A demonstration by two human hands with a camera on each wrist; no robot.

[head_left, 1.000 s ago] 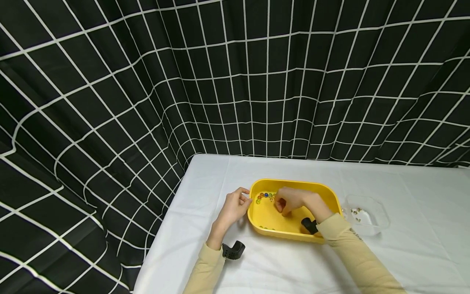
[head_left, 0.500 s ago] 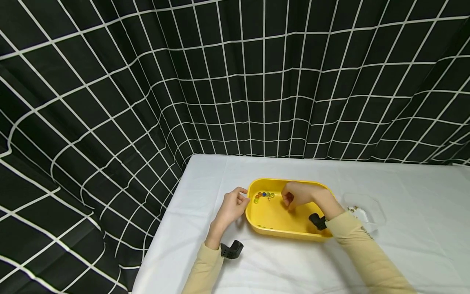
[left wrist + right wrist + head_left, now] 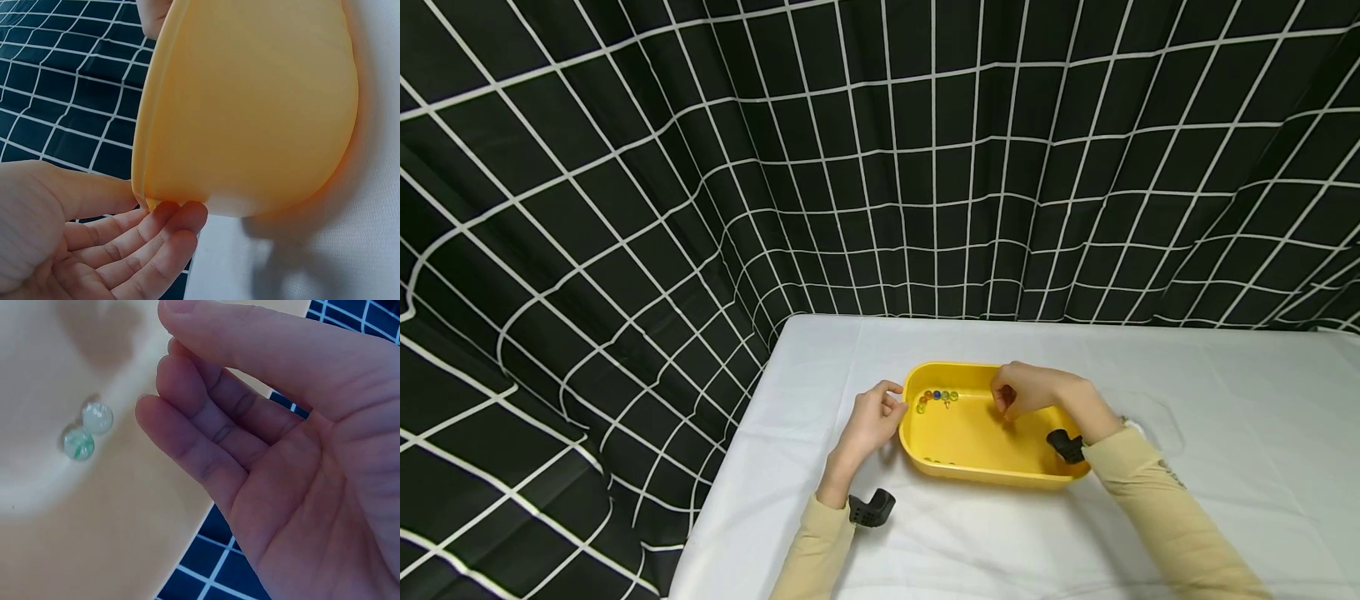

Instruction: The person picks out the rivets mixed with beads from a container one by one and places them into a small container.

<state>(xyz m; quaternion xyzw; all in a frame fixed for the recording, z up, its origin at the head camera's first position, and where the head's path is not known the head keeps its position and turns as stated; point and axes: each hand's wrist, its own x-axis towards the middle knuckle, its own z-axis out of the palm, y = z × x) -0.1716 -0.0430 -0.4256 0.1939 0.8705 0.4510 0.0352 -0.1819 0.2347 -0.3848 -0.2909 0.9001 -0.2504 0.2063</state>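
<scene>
In the head view a yellow tub (image 3: 985, 476) stands on the table. My left hand (image 3: 871, 418) pinches its left rim; the left wrist view shows the thumb at the rim and the fingers (image 3: 178, 225) against the outside wall. My right hand (image 3: 1033, 388) reaches inside the tub with fingers bent downward. Whether its fingertips hold anything is hidden in both views. A curved row of glass marbles (image 3: 937, 396) lies at the far left inside, with a tiny gold piece (image 3: 947, 405) beside it. Two greenish marbles (image 3: 79, 444) touch each other in the right wrist view.
A clear plastic container (image 3: 1167, 423) stands right of the tub, partly hidden by my right forearm. White cloth (image 3: 820, 350) covers the table. A black curtain with white grid lines (image 3: 925, 167) hangs behind and along the left side.
My right hand has moved to the right inside the tub, away from the marble row, and its forearm now covers more of the clear container. The left hand stays on the rim.
</scene>
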